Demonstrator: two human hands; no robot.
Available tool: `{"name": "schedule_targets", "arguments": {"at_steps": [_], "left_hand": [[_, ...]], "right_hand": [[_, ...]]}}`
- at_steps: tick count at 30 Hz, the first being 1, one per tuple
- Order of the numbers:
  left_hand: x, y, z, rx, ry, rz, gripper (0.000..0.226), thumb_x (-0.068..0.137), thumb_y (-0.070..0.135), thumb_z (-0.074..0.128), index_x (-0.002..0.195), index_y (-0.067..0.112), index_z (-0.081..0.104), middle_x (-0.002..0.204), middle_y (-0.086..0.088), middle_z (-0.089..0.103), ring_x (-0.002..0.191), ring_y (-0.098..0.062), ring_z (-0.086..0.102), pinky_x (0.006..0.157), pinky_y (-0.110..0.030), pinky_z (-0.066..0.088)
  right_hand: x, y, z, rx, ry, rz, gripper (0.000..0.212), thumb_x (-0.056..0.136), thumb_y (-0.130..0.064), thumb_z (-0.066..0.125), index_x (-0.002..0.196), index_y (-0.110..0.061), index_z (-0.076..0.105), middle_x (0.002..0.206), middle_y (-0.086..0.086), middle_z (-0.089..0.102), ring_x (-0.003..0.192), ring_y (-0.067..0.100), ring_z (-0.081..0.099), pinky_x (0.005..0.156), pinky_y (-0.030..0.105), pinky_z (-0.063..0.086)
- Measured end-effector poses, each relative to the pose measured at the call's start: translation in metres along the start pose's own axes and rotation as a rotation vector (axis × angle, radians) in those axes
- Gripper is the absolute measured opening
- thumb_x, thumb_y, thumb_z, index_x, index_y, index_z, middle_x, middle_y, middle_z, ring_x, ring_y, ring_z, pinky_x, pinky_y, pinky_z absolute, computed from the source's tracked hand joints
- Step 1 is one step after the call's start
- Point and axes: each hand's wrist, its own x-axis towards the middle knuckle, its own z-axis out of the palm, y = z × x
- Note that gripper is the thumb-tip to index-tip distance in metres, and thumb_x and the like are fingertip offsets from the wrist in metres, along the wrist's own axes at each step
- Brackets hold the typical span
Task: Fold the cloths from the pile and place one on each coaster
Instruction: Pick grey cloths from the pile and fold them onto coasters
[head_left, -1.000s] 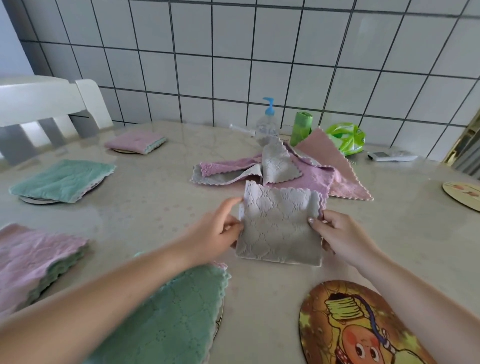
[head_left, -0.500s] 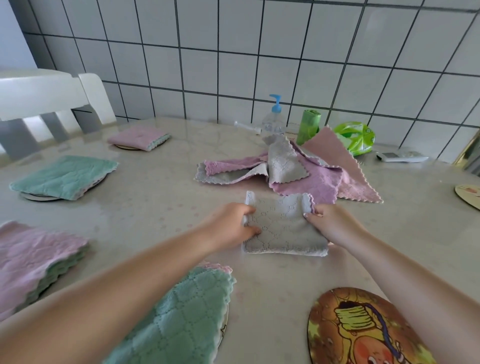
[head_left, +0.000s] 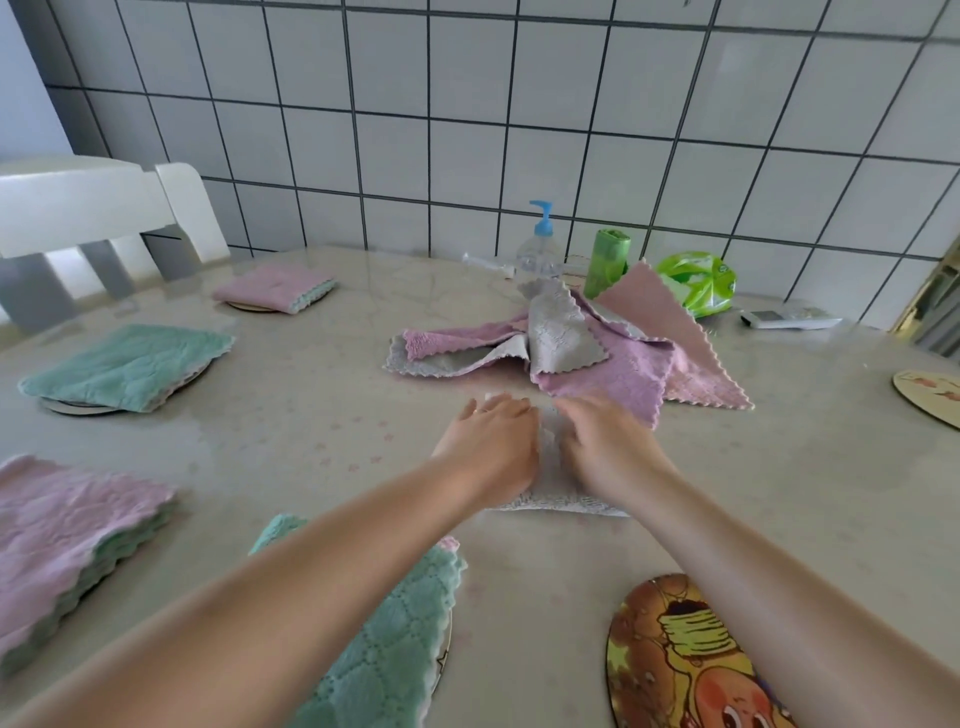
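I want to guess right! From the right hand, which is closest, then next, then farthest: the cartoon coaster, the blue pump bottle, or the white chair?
Measured from the right hand:
1. Cartoon coaster, bare, just below the right forearm at the table's near edge.
2. Blue pump bottle, beyond the cloth pile, by the tiled wall.
3. White chair, far off at the table's left corner.

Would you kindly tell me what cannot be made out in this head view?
- Grey cloth: mostly covered by the left hand and right hand; its fold state is unclear.
- Cartoon coaster: cut off by the bottom edge.
- Far coaster: cut off by the right edge.
- Remote control: too small to read.
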Motion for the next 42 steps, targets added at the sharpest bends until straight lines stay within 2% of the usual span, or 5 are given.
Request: {"name": "schedule_targets", "arguments": {"at_steps": [13,18,24,35,42], "left_hand": [[0.001,-0.020,0.017,0.042,-0.225,-0.160,0.064,0.095,0.052,0.015,0.149,0.023,-0.003,0.158,-0.004,-0.009,0.145,-0.020,-0.011,0.117,-0.047,-0.005],[-0.001,-0.019,0.013,0.112,-0.230,-0.188,0.066,0.093,0.059,0.012,0.149,0.028,-0.003,0.158,-0.010,-0.002,0.145,-0.026,-0.006,0.117,-0.049,-0.003],[-0.017,-0.029,0.005,-0.040,0.009,-0.132,0.048,0.094,0.045,0.040,0.136,0.021,0.042,0.123,-0.009,0.056,0.125,-0.029,0.043,0.108,-0.043,0.030],[-0.023,0.002,-0.019,-0.763,0.126,-0.214,0.052,0.086,0.001,0.058,0.135,0.014,0.047,0.133,-0.002,0.051,0.106,-0.019,0.058,0.092,-0.028,0.047],[-0.079,0.052,-0.023,-1.114,-0.159,-0.161,0.084,0.078,-0.002,0.069,0.146,0.022,0.027,0.144,0.006,0.037,0.098,-0.016,0.066,0.076,-0.025,0.057]], "right_hand": [[-0.009,0.018,0.017,-0.232,-0.275,0.179,0.066,0.094,-0.058,0.014,0.150,-0.025,0.001,0.159,-0.006,-0.005,0.146,0.012,-0.007,0.116,0.054,-0.004],[-0.010,0.016,0.011,-0.239,-0.248,0.151,0.069,0.092,-0.061,0.020,0.149,-0.024,0.010,0.159,-0.002,0.006,0.146,0.018,0.004,0.115,0.057,0.003],[-0.025,0.024,-0.006,-0.112,-0.134,0.244,0.057,0.090,-0.053,0.042,0.136,-0.021,0.037,0.142,0.002,0.043,0.128,0.025,0.041,0.107,0.046,0.031],[-0.038,0.025,-0.023,0.602,0.088,0.304,0.045,0.087,-0.018,0.062,0.130,-0.026,0.053,0.138,-0.001,0.049,0.123,0.021,0.048,0.092,0.028,0.041],[-0.125,0.042,-0.058,0.735,0.040,0.336,0.030,0.084,-0.021,0.066,0.110,-0.035,0.063,0.110,-0.015,0.058,0.093,0.004,0.059,0.077,0.022,0.049]]}}
